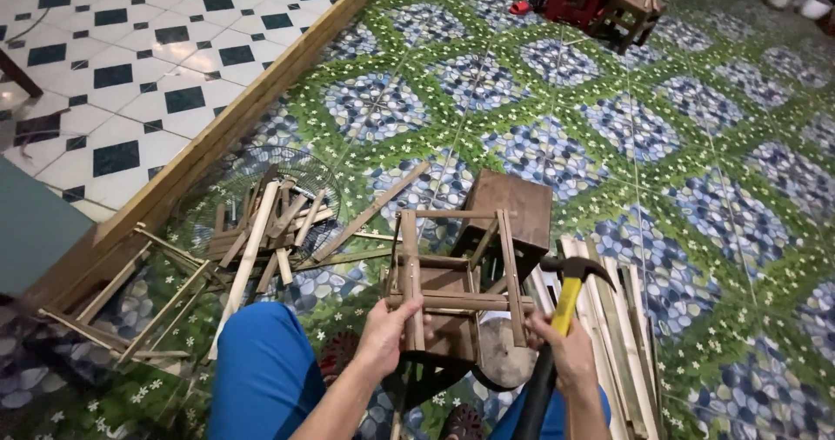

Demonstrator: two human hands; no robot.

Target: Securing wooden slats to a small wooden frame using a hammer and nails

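Both of your hands are busy over the small frame of thin wooden slats [457, 270], which sits between your knees, just in front of you on the green and blue flower-patterned floor [696, 188]. Your left hand [387, 336] is closed around the frame's near left upright, while your right hand [570, 353] is wrapped around the yellow-and-black handle of a claw hammer [565, 305], its dark head raised just right of the frame beside a bundle of loose slats [622, 336].
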